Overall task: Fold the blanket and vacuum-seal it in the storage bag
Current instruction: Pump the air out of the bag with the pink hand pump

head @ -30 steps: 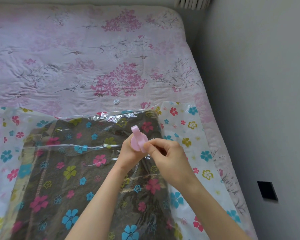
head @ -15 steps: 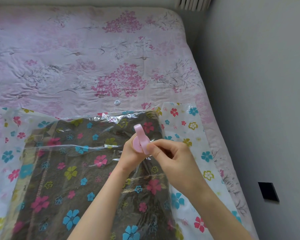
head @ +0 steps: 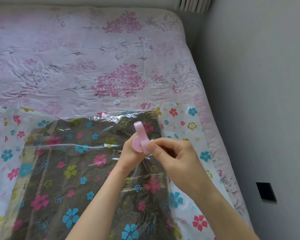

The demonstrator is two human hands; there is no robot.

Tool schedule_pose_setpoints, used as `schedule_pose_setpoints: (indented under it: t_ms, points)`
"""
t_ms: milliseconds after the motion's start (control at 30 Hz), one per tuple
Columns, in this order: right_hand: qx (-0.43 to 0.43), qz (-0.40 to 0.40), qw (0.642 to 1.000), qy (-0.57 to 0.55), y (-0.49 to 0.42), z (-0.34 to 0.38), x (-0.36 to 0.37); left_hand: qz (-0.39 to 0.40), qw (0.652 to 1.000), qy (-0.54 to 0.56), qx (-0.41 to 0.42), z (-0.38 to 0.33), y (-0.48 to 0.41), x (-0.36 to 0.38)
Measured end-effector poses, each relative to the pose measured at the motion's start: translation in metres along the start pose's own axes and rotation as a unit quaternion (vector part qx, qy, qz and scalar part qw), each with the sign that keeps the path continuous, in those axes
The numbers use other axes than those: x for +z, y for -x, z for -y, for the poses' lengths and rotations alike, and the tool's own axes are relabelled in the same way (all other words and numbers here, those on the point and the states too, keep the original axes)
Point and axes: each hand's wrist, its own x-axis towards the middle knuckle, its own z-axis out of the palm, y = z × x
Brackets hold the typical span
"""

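My left hand (head: 128, 153) and right hand (head: 173, 158) pinch the pink valve (head: 140, 142) of the flowered storage bag (head: 185, 125), the brown blanket (head: 87, 172) folded flat inside, near the bed's (head: 76, 58) right edge.

Head view, looking forward and down over a bed.

One wide-angle camera sits above the bed's (head: 76, 49) near edge and faces its far edge, tilted steeply down. It is close to the two hands (head: 170, 158) at lower centre; both forearms run out of the bottom edge. The bed's far right corner, a wall (head: 258, 84) along its right edge and a radiator (head: 194, 4) show. No second view.
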Motion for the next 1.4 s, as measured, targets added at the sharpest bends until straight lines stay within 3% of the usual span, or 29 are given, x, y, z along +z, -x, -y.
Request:
schedule_pose_setpoints:
  t_ms: [133, 267, 367, 500, 600, 767, 833, 1067, 1300, 1400]
  points:
    - [-0.060, 0.031, 0.994, -0.087, 0.010, 0.021, -0.007, 0.017, 0.999, -0.013, -0.035, -0.003, 0.002, 0.002]
    - [0.036, -0.023, 0.998, 0.048, -0.011, -0.019, 0.012, -0.011, 1.000, -0.016, -0.016, 0.001, 0.000, -0.001]
    - [0.064, -0.015, 0.996, 0.066, -0.014, -0.033, 0.017, 0.000, 1.000, -0.009, -0.025, -0.001, -0.002, -0.001]
    - [-0.026, 0.007, 0.999, -0.018, -0.001, 0.011, 0.004, -0.001, 0.998, 0.040, -0.049, -0.003, 0.000, 0.000]
    - [-0.063, 0.021, 0.996, -0.059, 0.006, 0.022, 0.000, 0.010, 0.997, 0.011, -0.081, -0.006, 0.006, 0.004]
    - [0.042, -0.035, 0.996, 0.076, -0.013, -0.031, 0.015, -0.002, 1.000, -0.007, -0.017, -0.003, 0.001, 0.000]
    - [0.059, -0.034, 0.994, 0.082, -0.014, -0.036, 0.017, -0.002, 1.000, -0.003, -0.012, -0.003, 0.001, 0.000]
    - [-0.081, 0.030, 0.994, -0.068, 0.011, 0.032, -0.001, 0.013, 0.999, 0.004, -0.049, 0.005, 0.002, 0.000]
    - [0.059, -0.023, 0.995, 0.078, -0.009, -0.033, 0.018, -0.008, 1.000, -0.017, -0.002, -0.002, 0.005, -0.001]
    - [0.028, -0.005, 0.998, 0.052, 0.001, -0.015, 0.009, -0.012, 1.000, -0.007, 0.001, -0.001, 0.005, -0.001]
